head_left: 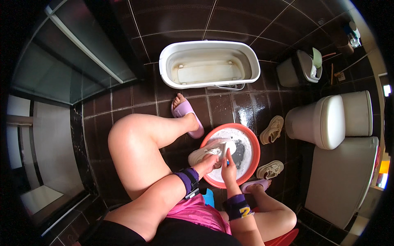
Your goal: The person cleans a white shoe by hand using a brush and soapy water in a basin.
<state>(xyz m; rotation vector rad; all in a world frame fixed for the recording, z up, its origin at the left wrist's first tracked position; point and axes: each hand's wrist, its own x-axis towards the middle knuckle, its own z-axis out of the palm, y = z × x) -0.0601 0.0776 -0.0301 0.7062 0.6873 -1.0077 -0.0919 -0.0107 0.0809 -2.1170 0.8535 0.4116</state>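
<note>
A white lace-up sneaker (pixel 198 156) is held tilted over a round coral-red basin (pixel 255 151) of foamy, greyish water. My left hand (pixel 210 162) is closed round the near side of the sneaker. Against the sneaker's front part, my right hand (pixel 229 169) grips what looks like a brush, pale with a bit of blue at my fingers. The brush is mostly hidden by my fingers and the shoe. Two cream sneakers, one upper (pixel 272 129) and one lower (pixel 271 169), stand on the floor right of the basin.
A long white tub (pixel 164 74) with shallow murky water stands beyond the basin. At the right are a white toilet (pixel 316 121) and a grey bin (pixel 289 70). Glass panels (pixel 61 61) line the left. The dark tiled floor (pixel 221 107) is wet; my feet wear lilac slippers (pixel 197 128).
</note>
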